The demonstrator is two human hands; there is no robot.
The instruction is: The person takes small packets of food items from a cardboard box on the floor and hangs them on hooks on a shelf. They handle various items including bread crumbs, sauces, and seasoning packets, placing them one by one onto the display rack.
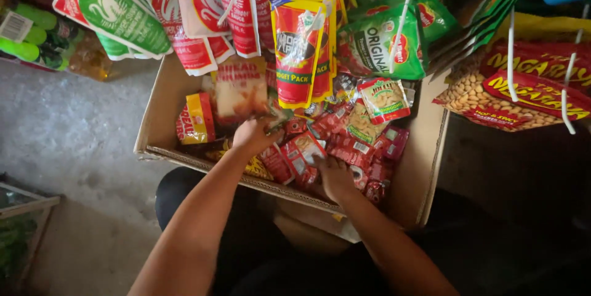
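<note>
Red sachets (345, 148) under both hands: left hand (252, 136) curled, right hand (335, 176) flat; grip unclear.

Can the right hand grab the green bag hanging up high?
Probably yes. The right hand is down in the box on red packets, and the green bag hangs just above with nothing between.

1. The box (425, 167) sits on the floor (68, 130), open, with sachets (345, 148) piled inside.
2. Both hands are in the box: left hand (251, 136) toward its left, right hand (334, 176) at its near middle, on the sachets.
3. Hanging pouches (295, 44) overhang the box's far side.
4. A peanut bag (486, 99) hangs right of the box.
5. Bottles (31, 31) stand far left of the box.
</note>
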